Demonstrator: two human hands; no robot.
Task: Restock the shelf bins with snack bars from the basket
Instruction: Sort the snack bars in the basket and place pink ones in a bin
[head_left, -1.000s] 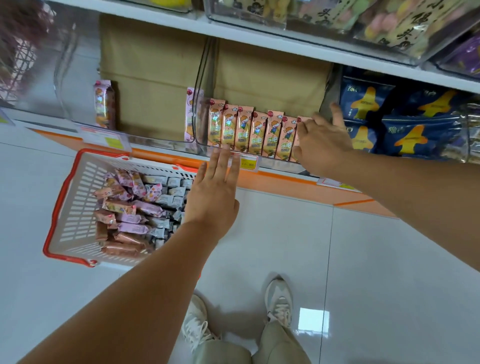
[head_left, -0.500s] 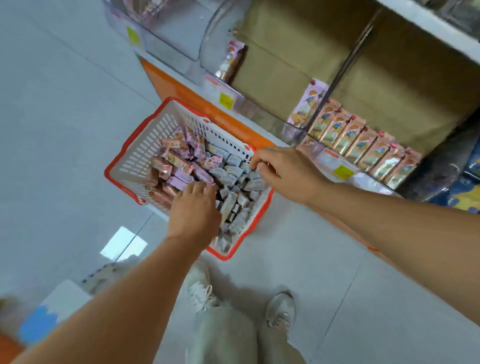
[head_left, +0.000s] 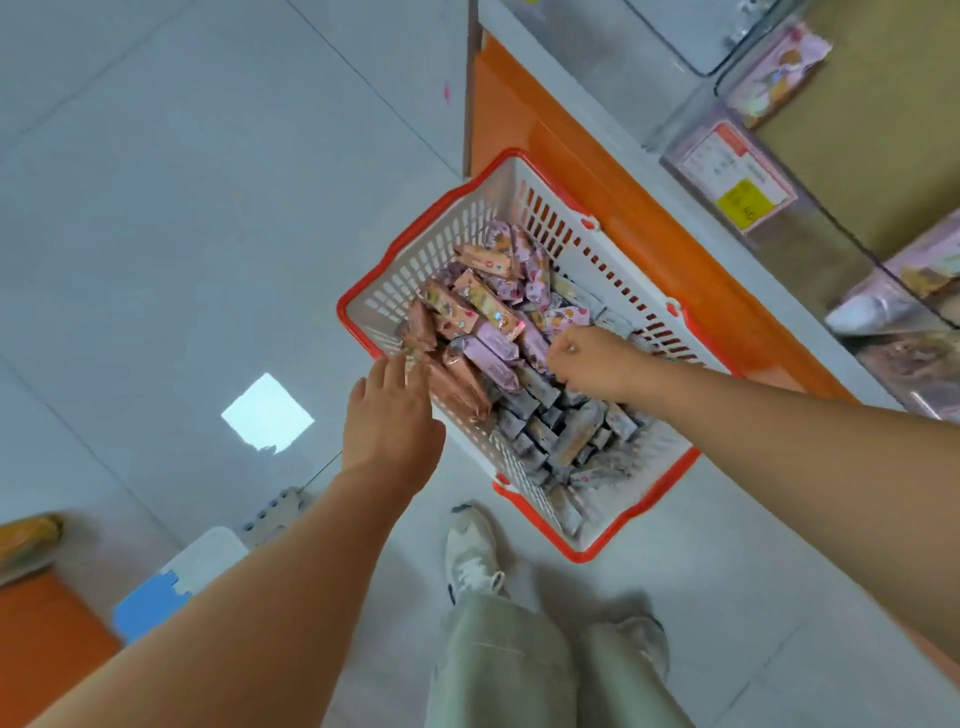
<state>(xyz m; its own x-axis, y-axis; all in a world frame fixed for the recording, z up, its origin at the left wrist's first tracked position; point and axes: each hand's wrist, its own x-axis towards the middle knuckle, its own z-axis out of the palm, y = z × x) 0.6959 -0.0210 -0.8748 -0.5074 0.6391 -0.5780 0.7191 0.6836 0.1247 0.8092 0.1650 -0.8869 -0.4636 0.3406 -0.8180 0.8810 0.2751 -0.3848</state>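
Note:
A white basket with a red rim (head_left: 535, 208) stands on the floor against the shelf base. It holds several snack bars: pink ones (head_left: 493, 353), peach ones (head_left: 483, 301), brown ones (head_left: 457, 384) and grey-purple ones (head_left: 566, 441). My left hand (head_left: 389, 415) reaches over the basket's near left rim, fingers straight, their tips touching the brown bars. My right hand (head_left: 587, 364) is down in the middle of the basket, fingers curled onto a bar where the pink bars meet the grey ones. Clear shelf bins (head_left: 737, 104) at the upper right hold a few pink bars (head_left: 779, 73).
The orange shelf base (head_left: 571, 171) runs diagonally behind the basket. A yellow price label (head_left: 737, 197) sits on a bin front. My legs and white shoes (head_left: 472, 551) stand just below the basket. A blue and white box (head_left: 156, 597) and an orange unit (head_left: 41, 649) lie lower left.
Both hands left the shelf bin and came down into the basket. The view swung down and left. My left hand slid to the brown bars at the rim; my right moved to the basket's middle.

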